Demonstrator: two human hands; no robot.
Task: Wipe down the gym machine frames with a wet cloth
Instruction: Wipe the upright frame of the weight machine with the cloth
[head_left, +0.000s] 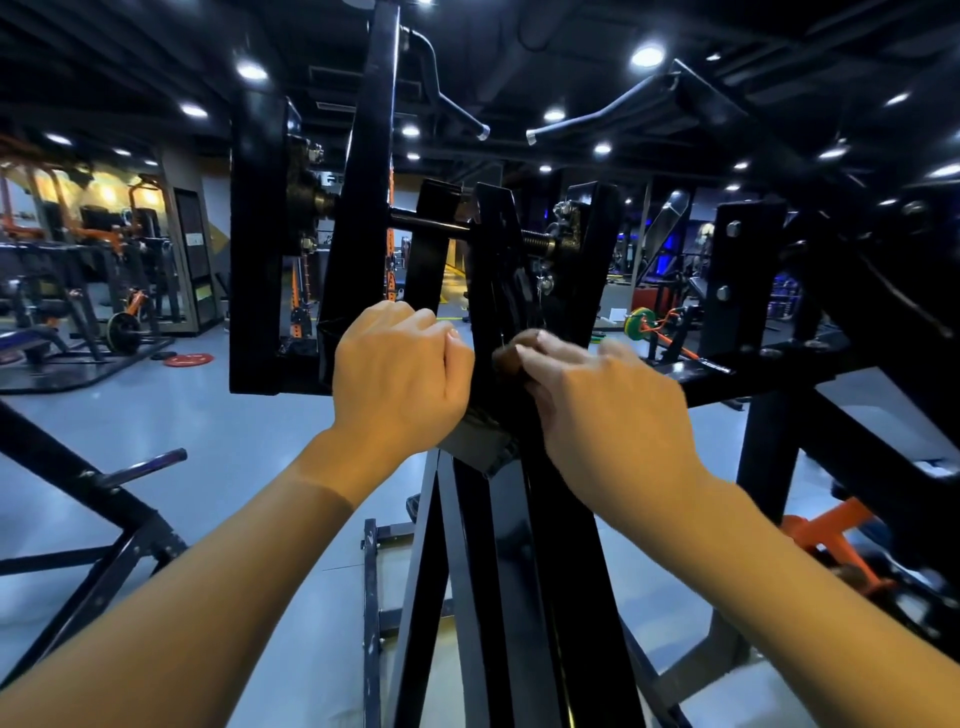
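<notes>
A black steel machine frame (498, 545) rises straight ahead of me, its sloping beam running from the floor up to a pivot block. My left hand (400, 374) has its fingers curled round a dark grey cloth (475, 441), whose lower end hangs out below the hand against the beam. My right hand (597, 395) is on the right side of the same beam at the same height. Its fingers are bent over a brownish bunch of the cloth (511, 356); the hand is motion-blurred.
A threaded bolt and bracket (540, 241) sit just above my hands. Two handle bars (571, 122) hang overhead. More black frame members cross at left (104, 499) and right (831, 415). An orange part (831, 530) lies low right, weight plates (188, 358) on the grey floor.
</notes>
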